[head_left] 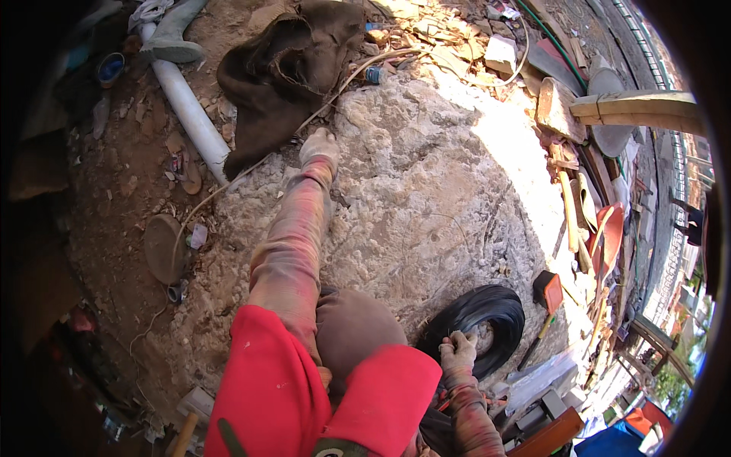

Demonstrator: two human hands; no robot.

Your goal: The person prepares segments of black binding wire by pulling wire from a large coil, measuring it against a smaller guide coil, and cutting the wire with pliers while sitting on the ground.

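My left hand [320, 146], in a pale, dirty glove, reaches far forward over the rough rock [411, 175]. Its fingers are curled closed beside a thin pale hose [346, 82] and the edge of a crumpled dark brown cloth [266, 91]; what they hold is hidden. At the lower right, my right hand [458, 352], gloved too, is closed over the inner edge of a black coil [499, 305] lying on the ground. I cannot make out whether it grips a strand. A faint thin line [457, 221] curves across the rock between the hands.
A grey pipe [186, 107] and a rubber boot [171, 38] lie at the upper left. An orange-headed tool [548, 292] rests right of the coil. Boards and rubble [563, 114] line the right side, with a wooden beam [640, 112] jutting in. A flat disc [164, 247] lies left.
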